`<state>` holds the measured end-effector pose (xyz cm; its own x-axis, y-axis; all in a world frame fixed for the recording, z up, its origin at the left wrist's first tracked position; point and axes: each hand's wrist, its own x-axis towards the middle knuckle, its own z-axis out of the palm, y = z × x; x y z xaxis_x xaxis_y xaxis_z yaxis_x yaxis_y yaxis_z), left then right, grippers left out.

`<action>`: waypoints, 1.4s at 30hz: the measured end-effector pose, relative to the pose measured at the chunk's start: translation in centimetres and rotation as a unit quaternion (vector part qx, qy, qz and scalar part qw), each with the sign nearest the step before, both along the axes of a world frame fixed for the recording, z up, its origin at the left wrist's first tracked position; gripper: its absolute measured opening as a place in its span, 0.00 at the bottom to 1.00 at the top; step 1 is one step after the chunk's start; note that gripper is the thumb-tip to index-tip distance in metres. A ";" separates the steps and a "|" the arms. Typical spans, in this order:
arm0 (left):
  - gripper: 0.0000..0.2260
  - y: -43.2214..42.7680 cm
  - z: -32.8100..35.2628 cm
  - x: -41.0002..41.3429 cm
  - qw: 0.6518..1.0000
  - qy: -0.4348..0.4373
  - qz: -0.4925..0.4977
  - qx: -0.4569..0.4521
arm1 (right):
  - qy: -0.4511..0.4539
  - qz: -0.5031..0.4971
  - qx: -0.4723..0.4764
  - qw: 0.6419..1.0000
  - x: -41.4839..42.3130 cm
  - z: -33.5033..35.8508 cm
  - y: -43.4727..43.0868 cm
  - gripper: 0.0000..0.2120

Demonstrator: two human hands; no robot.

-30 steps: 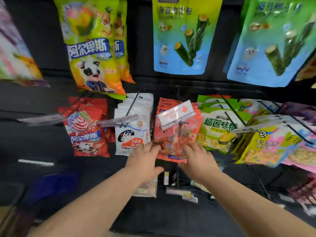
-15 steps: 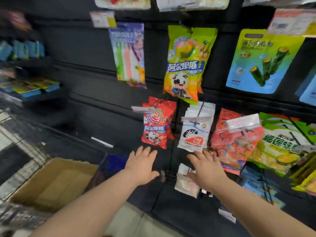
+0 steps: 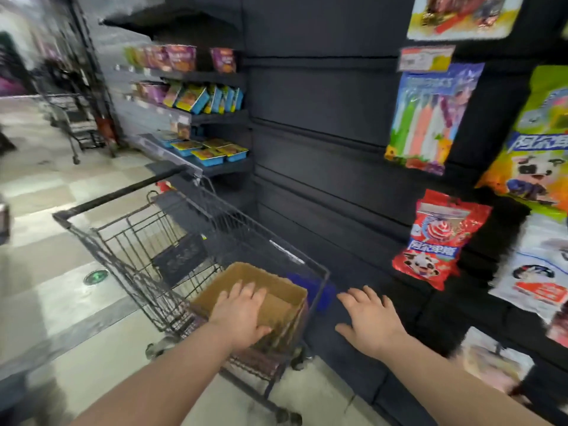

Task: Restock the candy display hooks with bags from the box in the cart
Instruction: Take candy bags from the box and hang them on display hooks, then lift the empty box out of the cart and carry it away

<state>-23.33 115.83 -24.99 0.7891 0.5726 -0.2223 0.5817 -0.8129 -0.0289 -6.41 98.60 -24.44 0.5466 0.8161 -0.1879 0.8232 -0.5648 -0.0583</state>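
Cardboard box (image 3: 278, 292) sits inside the cart (image 3: 144, 244); its contents don't show. The left hand (image 3: 242, 313) hovers over the box and the right hand (image 3: 370, 322) is just beside it, both grips spread and empty. Better to reach deep and lift the bags by their top edges.

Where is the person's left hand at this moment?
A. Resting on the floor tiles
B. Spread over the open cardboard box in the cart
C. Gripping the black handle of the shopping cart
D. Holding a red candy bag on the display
B: the left hand lies open, fingers spread, over the cardboard box that sits in the cart, and it holds nothing.
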 end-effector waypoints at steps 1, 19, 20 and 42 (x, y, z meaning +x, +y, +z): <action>0.37 1.2 -0.2 -1.3 1.000 0.003 0.009 -0.001 | 0.007 0.006 0.001 1.000 -1.1 -0.2 1.4 0.30; 0.37 15.1 -3.8 -3.9 0.999 0.026 0.040 -0.021 | 0.071 0.004 -0.048 0.996 -1.8 -5.8 16.0 0.27; 0.37 16.1 -4.0 -3.5 0.998 0.036 0.041 -0.024 | 0.081 0.004 -0.050 0.995 -1.3 -6.4 16.9 0.27; 0.37 31.2 -13.9 8.1 0.983 0.149 0.039 -0.096 | 0.223 -0.078 -0.146 0.961 7.7 -16.0 25.9 0.31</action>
<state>-15.22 147.06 -38.87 0.6271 0.5543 -0.5473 0.6319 -0.7728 -0.0587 1.32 124.54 -40.48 0.4689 0.6075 -0.6412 0.6574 -0.7248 -0.2060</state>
